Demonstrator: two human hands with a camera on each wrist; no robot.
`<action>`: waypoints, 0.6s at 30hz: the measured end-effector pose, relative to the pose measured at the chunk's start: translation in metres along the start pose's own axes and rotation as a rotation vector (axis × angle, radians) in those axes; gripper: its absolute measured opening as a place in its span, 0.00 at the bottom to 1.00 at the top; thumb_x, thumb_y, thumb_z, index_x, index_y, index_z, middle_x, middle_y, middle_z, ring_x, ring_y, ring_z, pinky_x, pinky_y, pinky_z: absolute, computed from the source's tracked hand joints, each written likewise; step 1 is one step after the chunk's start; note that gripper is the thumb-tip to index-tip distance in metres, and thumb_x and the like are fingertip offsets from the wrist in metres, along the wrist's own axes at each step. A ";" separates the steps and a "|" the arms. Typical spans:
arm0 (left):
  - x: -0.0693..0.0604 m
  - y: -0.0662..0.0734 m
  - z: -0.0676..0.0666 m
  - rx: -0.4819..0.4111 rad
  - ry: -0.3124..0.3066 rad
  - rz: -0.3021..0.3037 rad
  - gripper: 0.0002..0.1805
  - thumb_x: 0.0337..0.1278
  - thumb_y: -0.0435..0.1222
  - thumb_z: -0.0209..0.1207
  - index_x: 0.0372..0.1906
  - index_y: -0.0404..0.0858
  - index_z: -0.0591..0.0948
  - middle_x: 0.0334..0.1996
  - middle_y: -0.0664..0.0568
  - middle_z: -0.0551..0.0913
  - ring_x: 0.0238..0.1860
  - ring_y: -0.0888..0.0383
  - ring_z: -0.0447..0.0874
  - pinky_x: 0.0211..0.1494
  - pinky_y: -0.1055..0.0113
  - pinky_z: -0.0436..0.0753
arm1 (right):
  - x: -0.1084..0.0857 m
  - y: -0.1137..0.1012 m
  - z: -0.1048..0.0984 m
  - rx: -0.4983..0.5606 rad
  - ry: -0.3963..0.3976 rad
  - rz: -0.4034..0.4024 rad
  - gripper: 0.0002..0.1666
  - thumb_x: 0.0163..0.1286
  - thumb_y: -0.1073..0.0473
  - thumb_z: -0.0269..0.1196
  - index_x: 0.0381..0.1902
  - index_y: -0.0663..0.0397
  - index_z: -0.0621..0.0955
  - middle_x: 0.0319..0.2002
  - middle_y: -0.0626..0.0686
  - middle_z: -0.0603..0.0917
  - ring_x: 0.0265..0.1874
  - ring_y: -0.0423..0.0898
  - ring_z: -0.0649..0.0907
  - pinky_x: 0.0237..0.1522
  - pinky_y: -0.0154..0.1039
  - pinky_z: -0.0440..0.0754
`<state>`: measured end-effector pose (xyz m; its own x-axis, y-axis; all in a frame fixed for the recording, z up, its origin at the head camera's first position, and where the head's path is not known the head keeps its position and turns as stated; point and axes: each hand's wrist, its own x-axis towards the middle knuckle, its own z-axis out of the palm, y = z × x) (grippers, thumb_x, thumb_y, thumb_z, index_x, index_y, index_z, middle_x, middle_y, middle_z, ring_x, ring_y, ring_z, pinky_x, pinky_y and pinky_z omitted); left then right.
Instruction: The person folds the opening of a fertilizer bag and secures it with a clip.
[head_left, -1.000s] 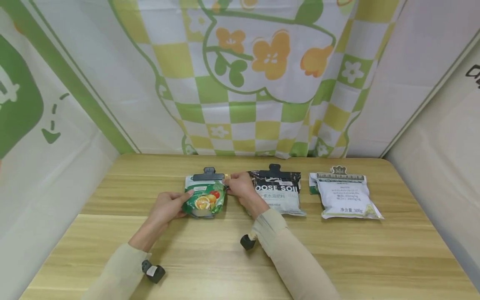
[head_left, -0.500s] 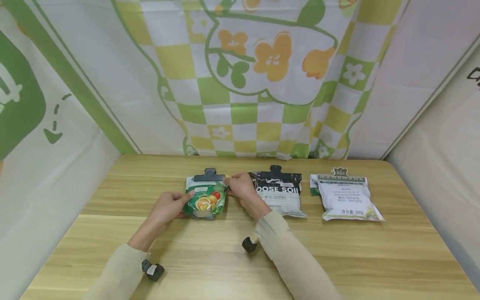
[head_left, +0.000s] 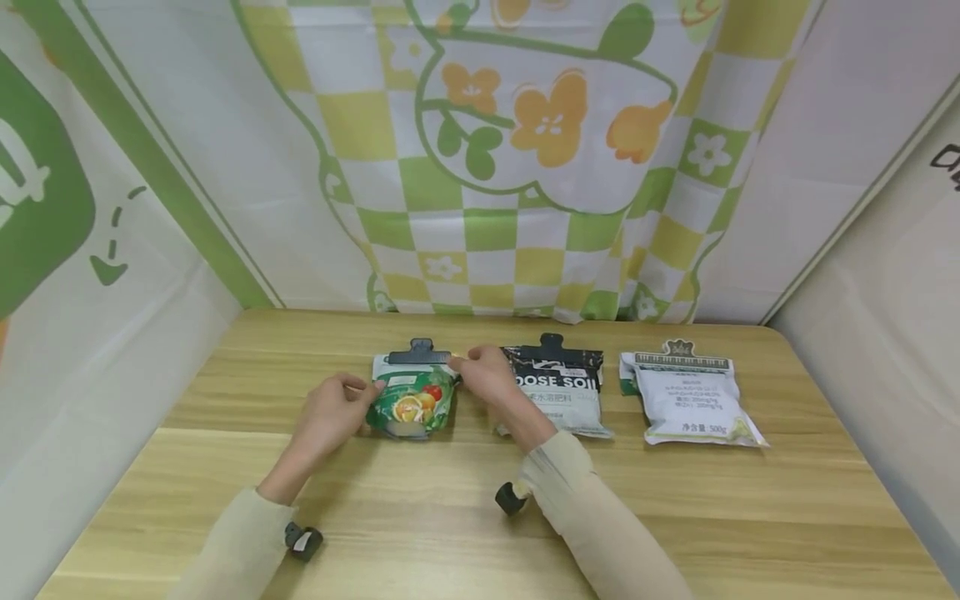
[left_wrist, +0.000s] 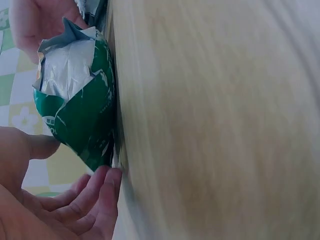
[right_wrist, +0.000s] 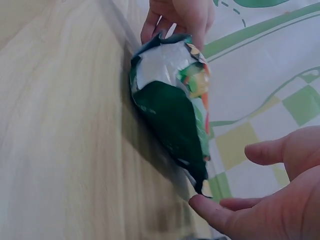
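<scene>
A green and white fruit-print pouch (head_left: 411, 400) lies on the table, with a black clip (head_left: 420, 355) across its top. At its left edge, my left hand (head_left: 337, 410) has relaxed fingers. In the left wrist view its fingertips touch the pouch's lower corner, while the thumb (left_wrist: 44, 146) is beside the pouch. My right hand (head_left: 487, 379) is at the pouch's upper right corner. Seen from the right wrist, its thumb (right_wrist: 262, 152) stands apart from the pouch and one fingertip is at the corner. Part of a black and grey soil bag (head_left: 558, 396) is hidden behind my right hand and wrist.
Another black clip (head_left: 552, 346) closes the soil bag. To its right lies a white bag (head_left: 697, 404) with a piano-patterned clip (head_left: 681, 358). All stand in a row on the wooden table (head_left: 420, 517), with a patterned curtain (head_left: 525, 242) behind.
My left thumb has drawn back a little from the pouch's face, and the right fingers have loosened at its corner. The pouch stays in place while the head view shifts slightly.
</scene>
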<state>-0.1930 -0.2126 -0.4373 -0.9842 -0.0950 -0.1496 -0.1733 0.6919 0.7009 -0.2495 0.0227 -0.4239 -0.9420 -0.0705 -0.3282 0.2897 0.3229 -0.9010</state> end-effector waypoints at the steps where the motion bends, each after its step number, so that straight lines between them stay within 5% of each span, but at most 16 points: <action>1: 0.000 0.000 -0.001 0.027 0.020 0.011 0.31 0.77 0.53 0.57 0.61 0.27 0.78 0.50 0.32 0.88 0.40 0.48 0.89 0.38 0.62 0.85 | -0.001 0.000 -0.003 -0.020 0.000 -0.019 0.38 0.74 0.50 0.66 0.72 0.70 0.71 0.72 0.68 0.74 0.72 0.65 0.74 0.76 0.60 0.72; 5: 0.004 0.000 -0.005 0.081 0.087 0.083 0.30 0.78 0.53 0.55 0.60 0.28 0.78 0.53 0.31 0.87 0.51 0.39 0.88 0.48 0.50 0.88 | -0.008 0.002 -0.017 -0.113 -0.024 -0.109 0.35 0.75 0.49 0.66 0.71 0.65 0.75 0.70 0.64 0.78 0.70 0.62 0.77 0.72 0.58 0.76; 11: 0.011 -0.001 -0.011 0.138 0.203 0.303 0.31 0.82 0.54 0.48 0.60 0.29 0.80 0.55 0.33 0.85 0.54 0.38 0.86 0.54 0.42 0.87 | -0.023 0.009 -0.049 -0.223 -0.048 -0.284 0.35 0.78 0.47 0.63 0.76 0.56 0.71 0.67 0.58 0.82 0.67 0.57 0.81 0.65 0.55 0.83; 18: 0.013 0.006 -0.021 0.366 0.288 0.439 0.38 0.80 0.61 0.45 0.68 0.32 0.77 0.63 0.32 0.83 0.62 0.32 0.83 0.59 0.35 0.83 | -0.040 0.027 -0.102 -0.425 0.087 -0.521 0.40 0.76 0.43 0.66 0.77 0.56 0.69 0.73 0.61 0.77 0.72 0.64 0.77 0.71 0.62 0.76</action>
